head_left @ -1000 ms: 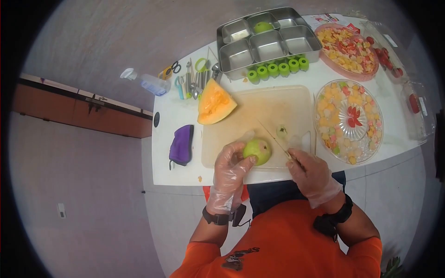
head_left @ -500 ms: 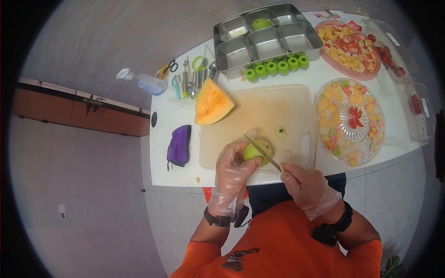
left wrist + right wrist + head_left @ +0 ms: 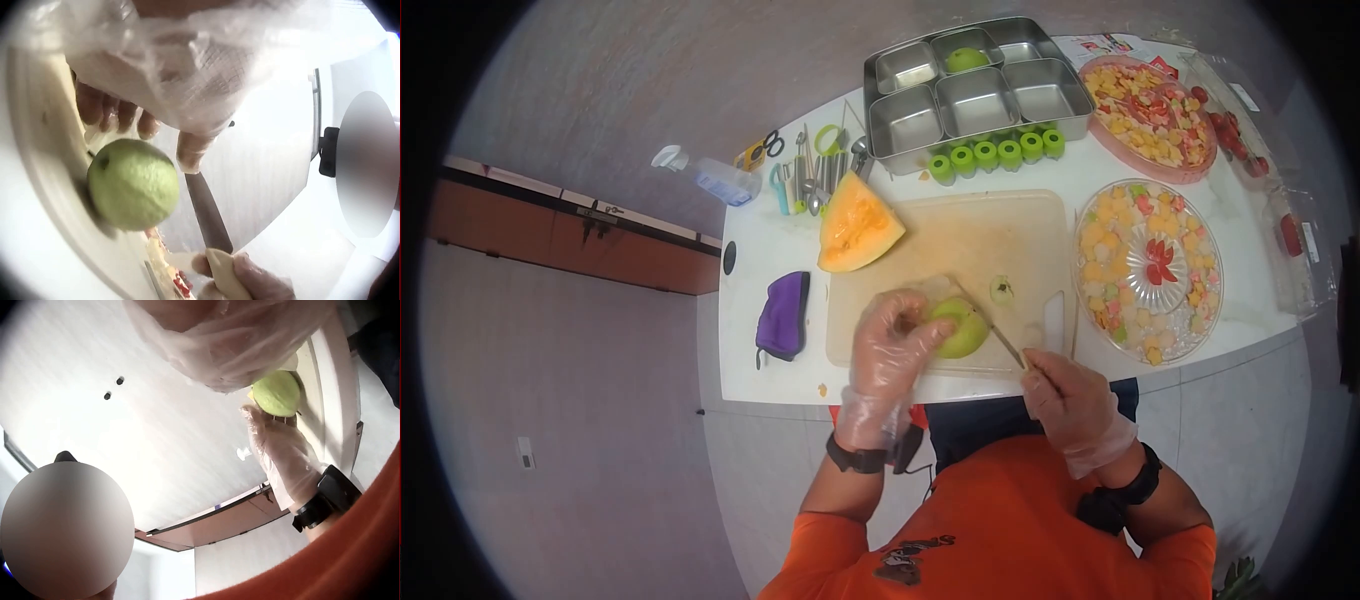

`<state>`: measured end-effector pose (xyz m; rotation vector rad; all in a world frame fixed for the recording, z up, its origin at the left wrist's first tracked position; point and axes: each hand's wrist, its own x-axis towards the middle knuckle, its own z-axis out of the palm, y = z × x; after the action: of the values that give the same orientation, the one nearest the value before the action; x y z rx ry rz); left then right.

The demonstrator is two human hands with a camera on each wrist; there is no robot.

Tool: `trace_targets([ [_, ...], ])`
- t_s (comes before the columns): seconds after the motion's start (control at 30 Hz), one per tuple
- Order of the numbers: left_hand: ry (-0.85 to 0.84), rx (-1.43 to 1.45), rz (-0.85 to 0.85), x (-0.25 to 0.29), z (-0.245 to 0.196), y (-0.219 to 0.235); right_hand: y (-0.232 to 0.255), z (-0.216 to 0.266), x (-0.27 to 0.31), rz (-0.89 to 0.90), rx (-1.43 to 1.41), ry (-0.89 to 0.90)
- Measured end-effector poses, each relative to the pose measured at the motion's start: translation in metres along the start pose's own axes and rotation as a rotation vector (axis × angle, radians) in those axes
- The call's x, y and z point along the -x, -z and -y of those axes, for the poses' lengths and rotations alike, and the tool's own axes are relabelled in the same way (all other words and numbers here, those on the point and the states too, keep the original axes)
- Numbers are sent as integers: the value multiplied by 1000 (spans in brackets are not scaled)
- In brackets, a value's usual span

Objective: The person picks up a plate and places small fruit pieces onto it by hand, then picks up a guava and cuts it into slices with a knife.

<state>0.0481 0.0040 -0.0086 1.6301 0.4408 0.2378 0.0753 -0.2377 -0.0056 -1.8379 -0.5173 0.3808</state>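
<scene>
A round green fruit rests on the cutting board's near part. My gloved left hand is at its left side, fingers loosely bent and thumb apart, fingertips beside the fruit rather than wrapped round it. My gloved right hand grips the pale handle of a knife, whose blade slants up and left beside the fruit. A small cut green slice lies on the board. An orange melon wedge sits on the upper left.
Behind the board stands a steel tray with compartments, one holding a green fruit, with green-capped cutters before it. Fruit pieces fill a glass platter and pink dish. Left are tools, a purple pouch and a spray bottle.
The knife, which lay across the fruit half a second ago, has moved right to its side. The fruit has turned, and my left hand's fingers have loosened from it.
</scene>
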Motion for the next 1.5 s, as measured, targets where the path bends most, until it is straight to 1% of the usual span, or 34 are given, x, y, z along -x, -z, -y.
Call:
trace_targets([
  [0.03, 20, -48, 36, -8, 0, 6, 1, -2, 1, -51, -45, -13],
  [0.07, 39, -97, 73, -17, -2, 10, 3, -2, 2, -53, -47, -9],
  [0.1, -45, -194, 109, -26, -7, 11, 6, -2, 3, -84, -90, -19],
  [0.13, -49, -198, 110, -35, -19, 7, 7, -2, 5, -115, -133, -31],
  [0.23, -224, -811, 393, -61, -72, -18, 11, -7, 12, -168, -169, 20],
  [0.27, -225, -814, 390, -69, -79, -29, 12, -7, 14, -167, -171, 23],
  [0.33, 23, -963, 677, -83, -88, -51, 16, -4, 18, -170, -172, 24],
  [0.37, 61, -1007, 792, -90, -88, -58, 17, -5, 20, -174, -174, 30],
  [0.4, 54, -1013, 791, -93, -91, -65, 17, -6, 23, -187, -183, 33],
  [0.47, -138, -1313, 938, -96, -95, -76, 19, -8, 27, -205, -195, 37],
  [0.5, -143, -1319, 944, -100, -91, -78, 21, -8, 29, -202, -199, 24],
  [0.57, -301, -1354, 1014, -108, -72, -76, 22, -9, 33, -199, -205, 6],
  [0.6, -305, -1354, 1014, -113, -68, -76, 23, -10, 33, -193, -215, 7],
  [0.67, -385, -1313, 1074, -121, -59, -72, 23, -11, 32, -185, -222, 7],
  [0.7, -384, -1310, 1070, -124, -60, -69, 22, -11, 31, -186, -226, 5],
  [0.77, -498, -1113, 956, -126, -63, -53, 19, -10, 30, -172, -230, 3],
  [0.8, -488, -1110, 943, -123, -67, -40, 18, -10, 29, -172, -230, 1],
  [0.87, -593, -952, 650, -106, -87, -7, 14, -10, 26, -149, -230, 1],
  [0.93, -514, -872, 434, -70, -106, 34, 8, -11, 22, -119, -208, 26],
  [0.97, -479, -882, 405, -51, -102, 59, 5, -8, 19, -75, -220, 24],
  [1.03, -249, -498, 213, 2, -85, 106, 2, 3, 13, -61, -180, -73],
  [1.07, -197, -511, 146, 31, -72, 121, -2, -2, 14, -27, -338, -177],
  [1.13, 125, -87, -152, 80, -40, 149, -6, 10, 10, 29, -381, -297],
  [1.17, 256, 23, -201, 101, -15, 167, -11, 12, 7, 85, -380, -303],
  [1.2, 393, -18, -247, 118, 16, 185, -15, 14, 7, 54, -420, -297],
  [1.23, 493, -70, -297, 137, 47, 197, -17, 15, 8, 9, -458, -290],
  [1.27, 590, -122, -337, 153, 76, 206, -18, 15, 8, 30, -452, -292],
  [1.3, 593, -114, -348, 161, 100, 212, -18, 15, 8, 36, -451, -267],
  [1.37, 876, -254, -400, 168, 144, 228, -22, 20, 7, 18, -421, -232],
  [1.4, 873, -251, -404, 169, 170, 235, -22, 21, 7, 23, -420, -227],
  [1.47, 852, -492, -409, 167, 224, 251, -23, 24, 6, -19, -389, -182],
  [1.5, 850, -487, -411, 166, 248, 261, -23, 24, 7, -19, -386, -178],
])
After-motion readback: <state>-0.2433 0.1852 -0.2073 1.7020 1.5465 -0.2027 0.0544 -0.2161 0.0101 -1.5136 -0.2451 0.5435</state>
